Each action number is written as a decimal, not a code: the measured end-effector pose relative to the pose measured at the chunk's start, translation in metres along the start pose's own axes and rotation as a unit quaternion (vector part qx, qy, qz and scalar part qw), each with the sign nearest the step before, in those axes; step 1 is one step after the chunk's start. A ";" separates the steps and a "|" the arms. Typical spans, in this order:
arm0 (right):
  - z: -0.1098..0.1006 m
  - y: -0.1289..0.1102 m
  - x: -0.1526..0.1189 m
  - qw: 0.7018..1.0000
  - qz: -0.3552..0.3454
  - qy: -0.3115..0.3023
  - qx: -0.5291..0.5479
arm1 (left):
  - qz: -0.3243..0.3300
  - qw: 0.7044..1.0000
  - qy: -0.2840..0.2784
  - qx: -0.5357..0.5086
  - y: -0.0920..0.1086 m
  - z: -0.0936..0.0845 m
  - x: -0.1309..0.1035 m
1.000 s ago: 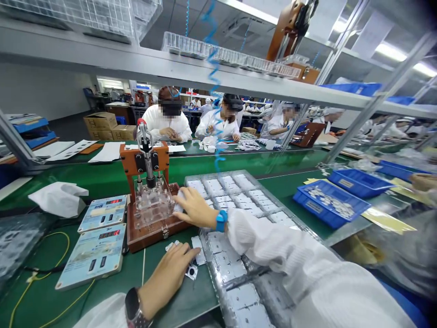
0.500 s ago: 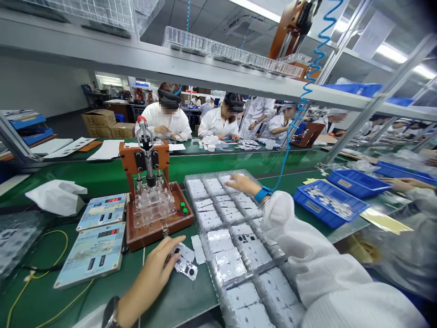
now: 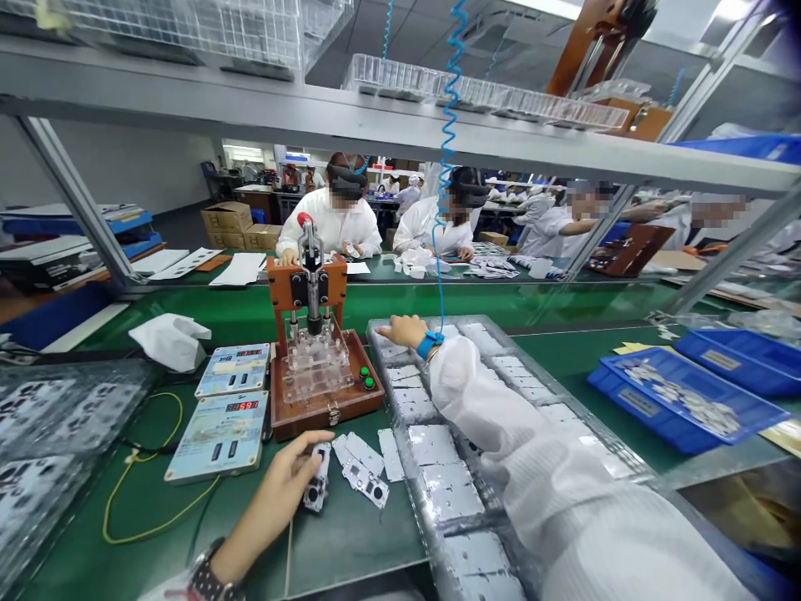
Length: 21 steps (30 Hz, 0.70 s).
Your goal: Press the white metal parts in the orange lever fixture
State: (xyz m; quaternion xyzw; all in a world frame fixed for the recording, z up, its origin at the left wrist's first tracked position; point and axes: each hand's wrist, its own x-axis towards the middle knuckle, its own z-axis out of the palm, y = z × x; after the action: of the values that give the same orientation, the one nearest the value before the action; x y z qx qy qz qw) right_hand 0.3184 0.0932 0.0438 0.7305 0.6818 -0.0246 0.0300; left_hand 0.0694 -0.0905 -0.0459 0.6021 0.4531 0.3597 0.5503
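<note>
Head view: the likeliest trouble comes from the white sleeve (image 3: 531,467) of the right arm, which stretches low over the clear tray (image 3: 420,420); if the loose cloth drags, it could pull the thin white plates (image 3: 451,492) out of their compartments. The blue coiled cord (image 3: 446,125) comes down to the blue wristband (image 3: 430,343), or very near it, and a quick reach could swing it against the wooden press (image 3: 322,355) just beside the tray. Near the left hand (image 3: 284,477), 2 or more loose boards (image 3: 365,482) overlap on the worktop (image 3: 350,542), with 1 plain plate (image 3: 391,456) next to them; a careless sweep could scrape them together. The small board (image 3: 318,484) at the left fingertips could slip too, since the grip looks to be on its edge only.

As for pose, the left hand comes in from the near left, back upward, thumb and fingers closed around the small board on the near side of the press, index finger stretched forward. The right arm reaches far across the tray, and the right hand (image 3: 405,330) is over its far left corner, fingers pointing left; how far open it is, and whether it holds anything, I cannot tell
</note>
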 end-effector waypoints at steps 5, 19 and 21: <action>0.012 0.000 0.012 0.998 -0.059 0.007 0.008 | -0.070 0.992 0.011 -0.108 0.003 0.001 -0.003; 0.009 0.008 -0.036 0.967 -0.231 0.046 0.096 | -0.061 0.984 0.033 -0.165 0.001 -0.001 -0.013; 0.009 -0.005 -0.069 0.942 -0.315 -0.005 0.115 | -0.045 0.987 0.063 -0.138 -0.002 0.001 -0.014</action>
State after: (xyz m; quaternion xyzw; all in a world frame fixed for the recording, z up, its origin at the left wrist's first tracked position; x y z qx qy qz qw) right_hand 0.3089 0.0240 0.0404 0.4767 0.8694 -0.1152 -0.0602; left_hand 0.0659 -0.1038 -0.0469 0.4757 0.4597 0.4304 0.6142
